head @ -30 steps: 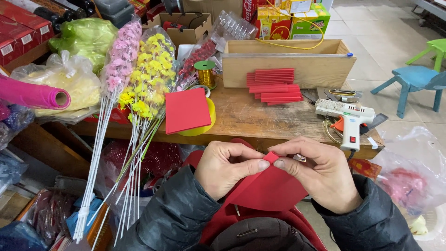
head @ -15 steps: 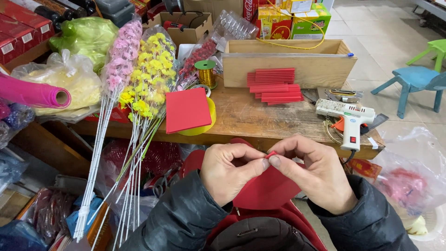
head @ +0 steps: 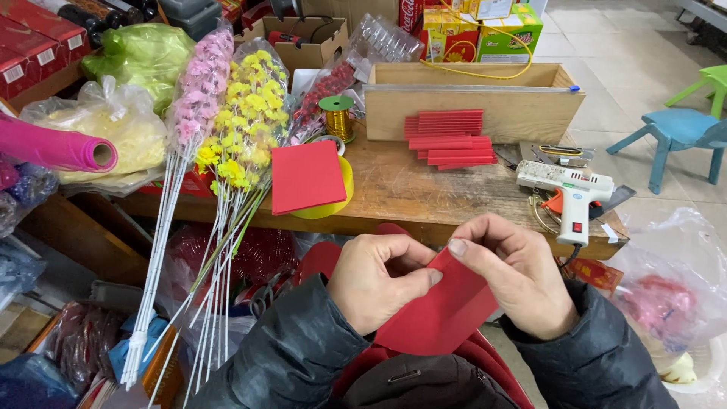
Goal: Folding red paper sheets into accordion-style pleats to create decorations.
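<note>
The small fold pinched up a moment ago is now pressed flat. Left hand and right hand both pinch the red paper sheet at six o'clock; white glue gun at two o'clock on the wooden workbench.

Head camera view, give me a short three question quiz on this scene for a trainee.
1. True or false: both hands grip the red paper sheet.
2. Which thing lies nearest the right hand: A) gold wire spool, B) white glue gun, C) pink roll?
3. What does the red square card on the wooden table rest on?

Key:
1. True; the left hand pinches it too.
2. B, the white glue gun.
3. A yellow tape roll.
</note>
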